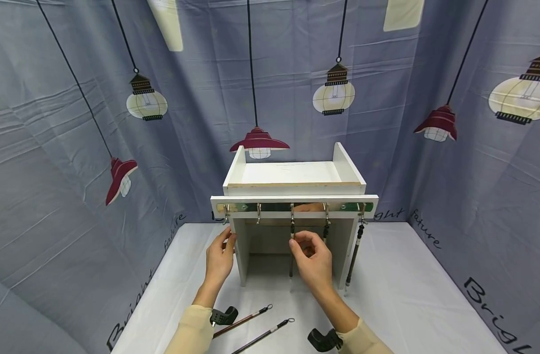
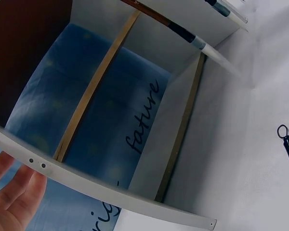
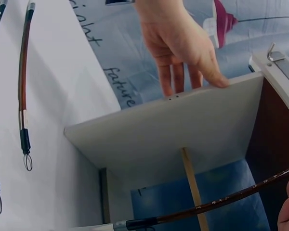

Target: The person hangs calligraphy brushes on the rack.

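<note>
From the head camera, a white wooden stand (image 1: 292, 190) with a five-hook rail (image 1: 276, 207) sits on the white worktop (image 1: 407, 275). The right grip (image 1: 313, 258) is brought together at the tips, thumb and forefinger pinching the calligraphy brush (image 1: 291, 268) that hangs bristles down below the middle hook. The left grip (image 1: 220, 258) is loosely parted, its fingers resting against the stand's left side panel (image 1: 240, 255). Farther right hang a partly hidden brush (image 1: 326, 232) behind the right grip and a dark brush (image 1: 355, 255) on the outermost hook; a reddish-brown brush (image 1: 243, 322) and a dark-brown brush (image 1: 263, 338) lie on the worktop, nearer the person. From the left wrist, the left grip's fingertips lie at the outer side of the panel, near two small holes (image 2: 37, 163), while white bristles (image 2: 219, 60) slant across the top of the opening. From the right wrist, the left thumb (image 3: 214, 74) rests on the panel's edge and the other fingers extend behind it; at the right border, fingertips of the right grip show just beside a brown brush handle (image 3: 231, 196), though contact cannot be told there.
</note>
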The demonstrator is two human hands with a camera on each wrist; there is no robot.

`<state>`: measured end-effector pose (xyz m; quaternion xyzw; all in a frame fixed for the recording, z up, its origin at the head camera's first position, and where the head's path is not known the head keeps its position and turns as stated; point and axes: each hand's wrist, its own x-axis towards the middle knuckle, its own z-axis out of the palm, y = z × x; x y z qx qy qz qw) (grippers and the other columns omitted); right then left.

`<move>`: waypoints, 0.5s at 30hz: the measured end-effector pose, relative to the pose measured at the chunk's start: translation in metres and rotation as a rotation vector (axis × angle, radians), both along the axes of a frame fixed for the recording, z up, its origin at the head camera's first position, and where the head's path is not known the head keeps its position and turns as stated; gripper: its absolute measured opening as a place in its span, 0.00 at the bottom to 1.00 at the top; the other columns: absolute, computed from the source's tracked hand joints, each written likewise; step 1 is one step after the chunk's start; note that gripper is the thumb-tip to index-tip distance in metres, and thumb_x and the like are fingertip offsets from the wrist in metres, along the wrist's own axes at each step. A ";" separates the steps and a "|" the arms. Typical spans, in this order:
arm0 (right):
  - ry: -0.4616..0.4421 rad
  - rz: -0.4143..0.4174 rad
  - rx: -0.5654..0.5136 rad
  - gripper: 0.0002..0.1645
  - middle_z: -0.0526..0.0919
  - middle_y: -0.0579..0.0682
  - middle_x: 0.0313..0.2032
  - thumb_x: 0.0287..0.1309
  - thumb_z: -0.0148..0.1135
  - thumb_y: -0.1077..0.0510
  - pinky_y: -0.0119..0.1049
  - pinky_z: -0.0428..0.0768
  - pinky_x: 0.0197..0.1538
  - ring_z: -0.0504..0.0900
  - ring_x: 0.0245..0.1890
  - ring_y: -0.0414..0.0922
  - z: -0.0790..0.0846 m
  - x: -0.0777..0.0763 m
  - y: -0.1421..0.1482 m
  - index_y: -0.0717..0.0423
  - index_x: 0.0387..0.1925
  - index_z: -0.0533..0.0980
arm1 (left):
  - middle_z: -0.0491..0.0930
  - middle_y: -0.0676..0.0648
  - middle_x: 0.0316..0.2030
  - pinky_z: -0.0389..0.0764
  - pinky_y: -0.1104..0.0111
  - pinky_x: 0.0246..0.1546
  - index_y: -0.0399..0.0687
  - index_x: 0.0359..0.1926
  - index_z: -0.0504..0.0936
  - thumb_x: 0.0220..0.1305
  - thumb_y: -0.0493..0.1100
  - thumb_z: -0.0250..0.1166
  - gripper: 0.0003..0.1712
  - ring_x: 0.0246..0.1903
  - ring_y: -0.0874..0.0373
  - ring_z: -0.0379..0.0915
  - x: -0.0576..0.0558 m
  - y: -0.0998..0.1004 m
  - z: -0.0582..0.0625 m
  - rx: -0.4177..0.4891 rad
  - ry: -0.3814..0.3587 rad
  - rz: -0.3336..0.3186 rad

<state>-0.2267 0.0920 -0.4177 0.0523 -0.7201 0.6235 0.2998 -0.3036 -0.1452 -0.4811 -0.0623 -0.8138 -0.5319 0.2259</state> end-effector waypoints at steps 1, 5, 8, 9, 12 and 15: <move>0.002 0.002 -0.001 0.10 0.86 0.56 0.37 0.60 0.71 0.69 0.27 0.74 0.36 0.79 0.34 0.41 0.001 0.002 0.001 0.65 0.43 0.82 | 0.81 0.38 0.61 0.88 0.64 0.41 0.44 0.71 0.74 0.79 0.53 0.56 0.29 0.48 0.44 0.85 0.000 0.000 0.000 0.000 0.001 -0.001; 0.000 0.018 -0.001 0.10 0.85 0.56 0.36 0.60 0.71 0.70 0.27 0.73 0.36 0.79 0.35 0.42 0.003 0.007 0.007 0.65 0.43 0.81 | 0.81 0.37 0.61 0.88 0.63 0.42 0.44 0.72 0.74 0.79 0.54 0.57 0.29 0.48 0.44 0.85 -0.001 0.001 0.000 0.000 -0.008 0.007; 0.004 0.019 0.008 0.10 0.85 0.56 0.36 0.60 0.71 0.69 0.28 0.74 0.36 0.79 0.34 0.41 0.003 0.010 0.011 0.63 0.44 0.82 | 0.80 0.38 0.61 0.88 0.64 0.41 0.45 0.72 0.74 0.78 0.54 0.57 0.29 0.48 0.44 0.85 -0.001 0.001 0.001 0.001 -0.016 0.009; 0.008 0.016 0.012 0.10 0.85 0.56 0.36 0.60 0.71 0.69 0.28 0.74 0.36 0.79 0.34 0.41 0.003 0.011 0.012 0.63 0.44 0.82 | 0.80 0.38 0.62 0.88 0.63 0.42 0.45 0.72 0.74 0.79 0.54 0.57 0.29 0.49 0.44 0.85 -0.001 0.001 0.001 0.004 -0.016 0.007; 0.022 0.008 0.022 0.10 0.85 0.56 0.36 0.59 0.71 0.70 0.28 0.74 0.36 0.78 0.32 0.40 0.004 0.015 0.017 0.62 0.43 0.82 | 0.80 0.37 0.62 0.88 0.62 0.43 0.44 0.72 0.73 0.79 0.54 0.56 0.29 0.49 0.44 0.85 0.001 0.001 0.001 0.003 -0.013 -0.001; 0.033 0.010 0.031 0.11 0.85 0.56 0.35 0.59 0.71 0.71 0.28 0.74 0.35 0.78 0.31 0.39 0.006 0.019 0.023 0.61 0.44 0.82 | 0.79 0.37 0.63 0.89 0.59 0.44 0.43 0.72 0.73 0.79 0.53 0.56 0.29 0.49 0.43 0.85 0.003 0.001 0.001 0.007 -0.007 -0.009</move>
